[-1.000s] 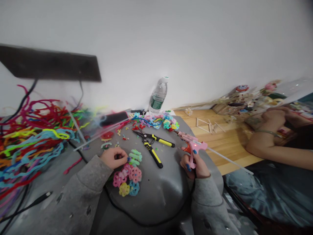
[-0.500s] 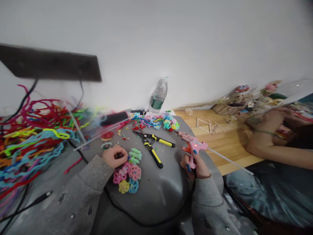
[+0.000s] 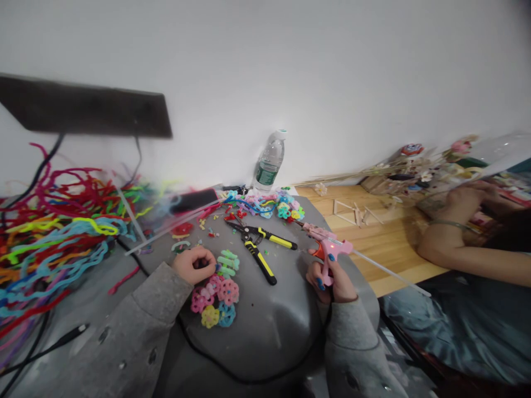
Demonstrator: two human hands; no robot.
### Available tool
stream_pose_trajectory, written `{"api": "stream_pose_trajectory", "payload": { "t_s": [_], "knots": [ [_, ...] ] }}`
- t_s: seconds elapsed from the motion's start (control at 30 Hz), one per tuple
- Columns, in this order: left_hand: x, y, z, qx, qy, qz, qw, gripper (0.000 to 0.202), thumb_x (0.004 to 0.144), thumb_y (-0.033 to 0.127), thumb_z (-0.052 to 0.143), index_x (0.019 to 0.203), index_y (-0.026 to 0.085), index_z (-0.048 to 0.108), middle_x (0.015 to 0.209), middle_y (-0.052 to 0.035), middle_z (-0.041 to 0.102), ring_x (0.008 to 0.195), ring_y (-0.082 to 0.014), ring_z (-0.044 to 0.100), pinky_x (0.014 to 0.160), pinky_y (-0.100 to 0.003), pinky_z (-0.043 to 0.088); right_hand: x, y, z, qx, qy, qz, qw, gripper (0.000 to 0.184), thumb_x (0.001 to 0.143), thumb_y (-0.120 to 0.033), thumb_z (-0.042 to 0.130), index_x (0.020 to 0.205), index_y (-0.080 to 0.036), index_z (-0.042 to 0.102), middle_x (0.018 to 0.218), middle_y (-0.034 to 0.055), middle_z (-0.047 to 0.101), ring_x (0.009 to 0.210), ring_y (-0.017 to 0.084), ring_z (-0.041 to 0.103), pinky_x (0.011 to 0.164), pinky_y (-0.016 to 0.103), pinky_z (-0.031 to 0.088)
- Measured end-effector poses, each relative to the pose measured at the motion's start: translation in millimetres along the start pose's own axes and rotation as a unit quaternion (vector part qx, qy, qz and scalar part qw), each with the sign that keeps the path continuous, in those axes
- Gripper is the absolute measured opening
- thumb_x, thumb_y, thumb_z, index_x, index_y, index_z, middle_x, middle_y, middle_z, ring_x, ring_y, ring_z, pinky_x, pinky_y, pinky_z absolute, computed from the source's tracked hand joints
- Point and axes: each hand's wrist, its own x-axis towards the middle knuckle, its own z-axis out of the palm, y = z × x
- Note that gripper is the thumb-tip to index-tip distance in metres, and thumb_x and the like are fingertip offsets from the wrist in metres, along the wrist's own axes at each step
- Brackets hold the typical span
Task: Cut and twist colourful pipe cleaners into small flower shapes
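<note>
My right hand (image 3: 332, 279) is wrapped round the handle of a pink glue gun (image 3: 327, 243), whose nozzle points up and left. A long clear glue stick (image 3: 390, 272) sticks out of its back. My left hand (image 3: 194, 265) is curled in a pinch, its fingertips at a green pipe-cleaner piece (image 3: 228, 263). Just below lies a cluster of pink, yellow and blue pipe-cleaner flowers (image 3: 227, 292); whether it is joined to the green piece I cannot tell. Pliers with yellow and black handles (image 3: 261, 260) rest open between my hands.
Loose coloured pipe cleaners (image 3: 78, 232) heap up at the left. A water bottle (image 3: 269, 166) stands by the wall, behind more pipe-cleaner flowers (image 3: 286, 207). A black cable (image 3: 244, 381) loops along the front. At the right, another person's arm (image 3: 452, 243) rests by a wooden table (image 3: 373, 260).
The green piece and the flower cluster have shifted very slightly at my left hand. My right hand keeps the glue gun in the same place.
</note>
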Motion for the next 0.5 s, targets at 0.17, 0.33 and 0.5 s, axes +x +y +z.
{"api": "stream_pose_trajectory", "payload": {
  "t_s": [0.17, 0.33, 0.5],
  "knots": [
    [0.3, 0.7, -0.5, 0.001, 0.004, 0.003, 1.000, 0.021, 0.068, 0.033, 0.054, 0.066, 0.014, 0.064, 0.065, 0.0011, 0.052, 0.053, -0.0087, 0.042, 0.053, -0.022, 0.036, -0.4, -0.4, 0.5, 0.014, -0.003, 0.003, 1.000, 0.036, 0.082, -0.050, 0.056, 0.097, -0.018, 0.060, 0.039, -0.0073, 0.044, 0.031, 0.007, 0.031, 0.037, 0.021, 0.021],
    [0.9, -1.3, -0.7, 0.006, -0.008, 0.003, 1.000, 0.022, 0.069, 0.033, 0.055, 0.068, 0.013, 0.065, 0.066, 0.0006, 0.053, 0.055, -0.0093, 0.043, 0.054, -0.022, 0.036, -0.6, -0.9, 1.1, 0.000, -0.002, 0.001, 1.000, 0.037, 0.083, -0.051, 0.054, 0.097, -0.018, 0.060, 0.039, -0.0073, 0.043, 0.030, 0.008, 0.029, 0.036, 0.022, 0.021],
    [1.2, -4.3, -0.1, 0.000, -0.009, 0.006, 1.000, 0.022, 0.069, 0.032, 0.055, 0.069, 0.013, 0.066, 0.067, 0.0000, 0.054, 0.056, -0.0095, 0.044, 0.054, -0.022, 0.037, -0.4, -0.1, 1.4, 0.006, 0.003, -0.005, 1.000, 0.038, 0.081, -0.051, 0.056, 0.096, -0.016, 0.060, 0.039, -0.0075, 0.042, 0.030, 0.008, 0.028, 0.035, 0.022, 0.022]
  ]
}}
